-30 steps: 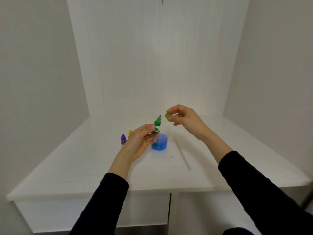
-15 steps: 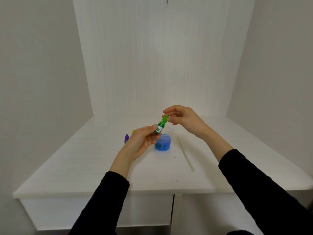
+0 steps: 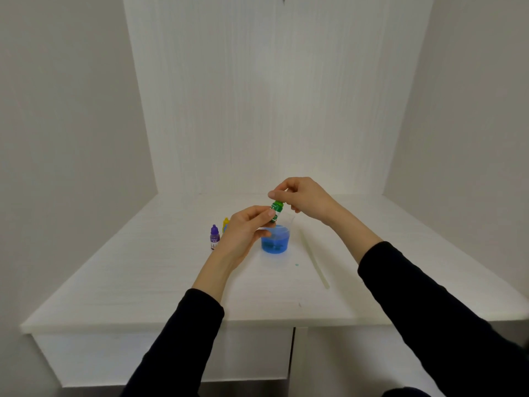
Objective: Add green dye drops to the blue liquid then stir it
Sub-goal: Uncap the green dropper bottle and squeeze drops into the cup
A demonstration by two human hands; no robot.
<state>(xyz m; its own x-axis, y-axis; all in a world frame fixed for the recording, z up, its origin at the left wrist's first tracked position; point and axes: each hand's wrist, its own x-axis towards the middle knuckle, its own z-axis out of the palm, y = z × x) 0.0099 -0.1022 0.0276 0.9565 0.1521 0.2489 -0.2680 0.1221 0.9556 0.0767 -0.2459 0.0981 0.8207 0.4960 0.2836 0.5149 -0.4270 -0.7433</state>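
My left hand (image 3: 244, 234) holds a small green dye bottle (image 3: 276, 209) tilted up to the right, just above a clear cup of blue liquid (image 3: 275, 239) on the white table (image 3: 160, 270). My right hand (image 3: 303, 199) pinches the top of the bottle, and its fingers hide the cap. A pale stirring stick (image 3: 314, 262) lies flat on the table to the right of the cup, touched by neither hand.
A purple dye bottle (image 3: 214, 237) and a yellow dye bottle (image 3: 225, 224) stand left of the cup, partly behind my left hand. A small green spot (image 3: 296, 265) marks the table near the stick. White walls close in the table on three sides.
My right hand, which held the green cap apart from the bottle, has brought it onto the bottle's tip and now covers it. The bottle has tilted more to the right.
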